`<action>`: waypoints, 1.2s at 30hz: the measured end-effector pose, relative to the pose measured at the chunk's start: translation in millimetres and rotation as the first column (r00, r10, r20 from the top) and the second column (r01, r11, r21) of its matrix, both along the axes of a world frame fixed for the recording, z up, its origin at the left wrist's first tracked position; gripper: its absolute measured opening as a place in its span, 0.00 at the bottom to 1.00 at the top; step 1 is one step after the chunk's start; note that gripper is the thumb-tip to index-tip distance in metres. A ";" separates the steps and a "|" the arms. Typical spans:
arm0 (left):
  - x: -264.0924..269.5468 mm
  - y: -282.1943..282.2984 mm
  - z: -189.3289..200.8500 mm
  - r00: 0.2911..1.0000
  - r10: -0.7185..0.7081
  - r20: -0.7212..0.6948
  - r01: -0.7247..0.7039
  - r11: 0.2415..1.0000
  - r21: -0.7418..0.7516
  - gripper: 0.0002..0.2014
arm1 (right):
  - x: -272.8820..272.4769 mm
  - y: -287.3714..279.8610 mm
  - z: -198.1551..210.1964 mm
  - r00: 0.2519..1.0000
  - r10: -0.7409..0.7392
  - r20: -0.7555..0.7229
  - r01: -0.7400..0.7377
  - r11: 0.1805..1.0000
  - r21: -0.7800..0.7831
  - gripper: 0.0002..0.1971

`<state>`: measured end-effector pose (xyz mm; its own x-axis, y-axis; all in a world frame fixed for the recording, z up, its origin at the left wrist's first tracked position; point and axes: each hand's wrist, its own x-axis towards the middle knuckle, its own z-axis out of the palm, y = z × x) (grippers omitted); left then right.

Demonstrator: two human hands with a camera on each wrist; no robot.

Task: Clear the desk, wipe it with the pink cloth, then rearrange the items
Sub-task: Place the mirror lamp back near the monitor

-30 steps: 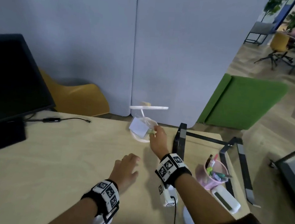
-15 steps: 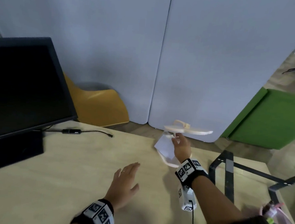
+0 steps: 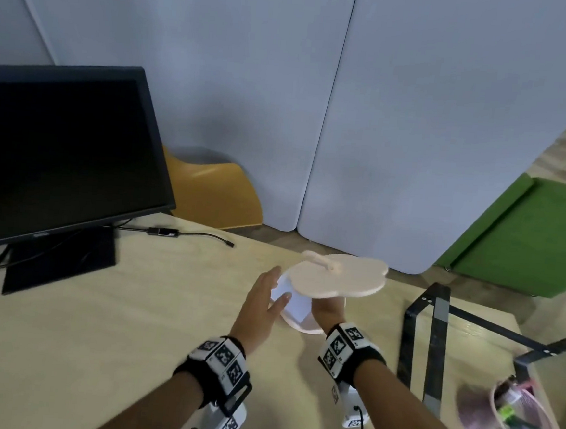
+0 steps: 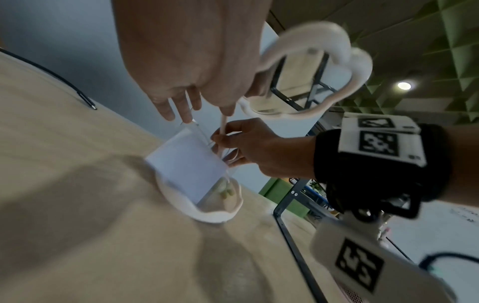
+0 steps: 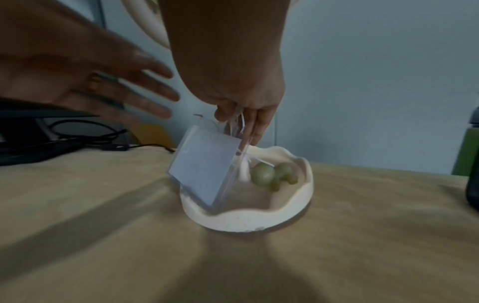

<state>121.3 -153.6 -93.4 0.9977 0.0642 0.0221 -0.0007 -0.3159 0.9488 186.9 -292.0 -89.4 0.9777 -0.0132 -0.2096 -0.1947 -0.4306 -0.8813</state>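
A cream mirror stand has a cloud-shaped top (image 3: 337, 276) on a thin stem and a wavy-rimmed dish base (image 3: 295, 323) low on the wooden desk (image 3: 96, 335). My right hand (image 3: 326, 311) pinches the stem (image 4: 221, 131) just under the top. A clear card holder (image 5: 204, 168) leans in the dish (image 5: 259, 217) beside small green beads (image 5: 272, 174). With straight fingers, my left hand (image 3: 264, 301) reaches to the card holder's upper edge (image 4: 186, 164) from the left. The pink cloth is not in view.
A black monitor (image 3: 60, 149) on its stand fills the left back, with a cable (image 3: 188, 234) lying behind the mirror stand. A black metal frame (image 3: 435, 328) and a pink pen cup (image 3: 513, 415) stand to the right. A dark green bottle (image 5: 471, 164) shows at the right edge.
My right hand has carried the mirror stand leftward, toward the monitor side. My left hand has lifted off the desk and reached over to the card holder. The head view has swung left.
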 end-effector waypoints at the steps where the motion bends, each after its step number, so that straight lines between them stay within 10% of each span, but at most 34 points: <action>1: -0.4 -1.7 0.2 1.000 0.027 0.003 -0.027 0.997 -0.075 0.25 | -8.2 7.1 -0.3 1.000 0.004 0.000 -0.004 0.999 0.048 0.07; 5: -6.1 2.0 -2.6 0.978 0.196 0.065 -0.178 0.961 -0.212 0.21 | -39.7 27.0 -1.3 0.991 0.067 0.112 -0.076 0.995 0.071 0.05; 11: -22.8 22.3 -5.1 0.966 0.239 0.099 -0.241 0.971 0.001 0.11 | -63.0 45.0 -14.8 0.984 0.167 0.065 -0.171 0.984 0.045 0.03; 20: -37.7 65.2 10.6 0.930 0.368 -0.017 -0.368 0.930 -0.017 0.12 | -62.2 35.1 0.4 0.918 0.393 0.049 -0.356 0.872 -0.336 0.34; 25: -57.0 135.4 13.1 0.864 0.500 -0.056 -0.503 0.851 -0.154 0.18 | -64.9 15.1 8.8 0.920 0.372 0.123 -0.298 0.868 -0.398 0.33; 29: -76.9 218.3 15.6 0.791 0.607 -0.078 -0.608 0.768 -0.201 0.05 | -70.3 12.0 7.3 0.923 0.356 0.150 -0.267 0.869 -0.418 0.29; 36: -130.5 367.5 22.3 0.713 0.695 -0.092 -0.701 0.710 -0.071 0.10 | -87.0 25.5 -10.5 0.956 0.280 0.093 -0.201 0.848 -0.490 0.25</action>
